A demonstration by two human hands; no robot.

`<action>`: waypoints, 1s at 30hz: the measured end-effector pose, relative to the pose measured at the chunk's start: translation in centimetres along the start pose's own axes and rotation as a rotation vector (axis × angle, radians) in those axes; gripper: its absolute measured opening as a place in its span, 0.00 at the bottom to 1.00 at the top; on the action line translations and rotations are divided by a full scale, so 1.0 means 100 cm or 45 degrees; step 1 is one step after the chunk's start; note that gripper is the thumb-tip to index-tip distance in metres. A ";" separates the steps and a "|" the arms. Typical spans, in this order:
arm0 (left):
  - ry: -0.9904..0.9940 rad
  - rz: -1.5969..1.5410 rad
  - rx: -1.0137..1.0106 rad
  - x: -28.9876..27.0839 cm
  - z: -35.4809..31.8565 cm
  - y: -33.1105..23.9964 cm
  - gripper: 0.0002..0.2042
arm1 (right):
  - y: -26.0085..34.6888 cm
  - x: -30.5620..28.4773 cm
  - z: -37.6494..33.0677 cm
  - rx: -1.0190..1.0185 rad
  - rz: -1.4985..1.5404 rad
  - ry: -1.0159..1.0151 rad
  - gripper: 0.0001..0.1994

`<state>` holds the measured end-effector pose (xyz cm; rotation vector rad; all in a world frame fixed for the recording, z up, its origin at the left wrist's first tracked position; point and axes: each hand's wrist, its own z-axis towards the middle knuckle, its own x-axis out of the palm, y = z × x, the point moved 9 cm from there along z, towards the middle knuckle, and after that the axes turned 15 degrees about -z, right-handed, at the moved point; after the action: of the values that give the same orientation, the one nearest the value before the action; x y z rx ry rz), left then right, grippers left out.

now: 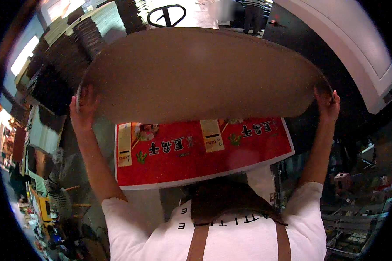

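Brown cardboard sheet; left hand, right hand gripping ends.

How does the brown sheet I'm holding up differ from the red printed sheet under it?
The brown cardboard sheet is plain and unprinted; the red printed sheet carries pictures and lettering. The brown one is gripped at its ends by the left hand and right hand; no hand touches the red one. The brown one looks wider. Both are large flat sheets.
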<state>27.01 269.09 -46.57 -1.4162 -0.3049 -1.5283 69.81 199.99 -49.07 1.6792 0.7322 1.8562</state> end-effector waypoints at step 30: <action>0.911 0.201 -0.849 0.421 -0.053 0.294 0.12 | 0.272 -0.401 -0.355 0.165 -0.839 -0.650 0.12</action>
<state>53.73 231.05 -24.16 -1.2122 0.7946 -1.9739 37.37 150.98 -61.36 1.6207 1.0299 0.9024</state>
